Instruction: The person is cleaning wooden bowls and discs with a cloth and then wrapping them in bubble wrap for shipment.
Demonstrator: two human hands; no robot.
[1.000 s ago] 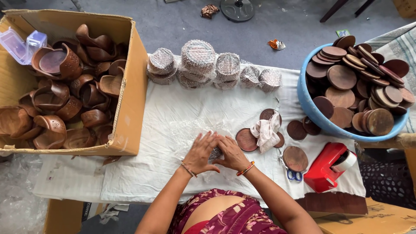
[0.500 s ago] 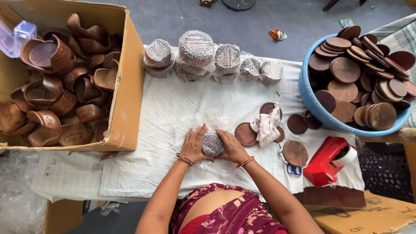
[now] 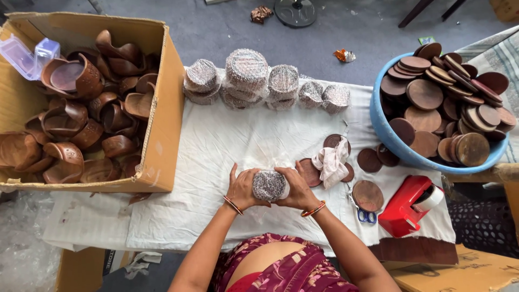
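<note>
both hands [image 3: 273, 189] sit at the near edge of the bench [image 3: 216, 151], closed around a bubble-wrapped bundle [image 3: 268, 185]. open white cloth straight ahead of them, up to the row of wrapped bundles [image 3: 254, 81] along the far edge, which blocks reach past it. left side: cardboard box [image 3: 165, 135] wall stands tall, just beside the left hand's lane; going in means lifting over the rim. right side is tight: loose wooden discs [image 3: 367, 194], a crumpled rag [image 3: 331, 162], blue-handled scissors [image 3: 367, 216] and a red tape dispenser [image 3: 408, 205] lie close together, with the blue tub [image 3: 386, 135] of discs behind them. the gap between discs and dispenser is narrow.
</note>
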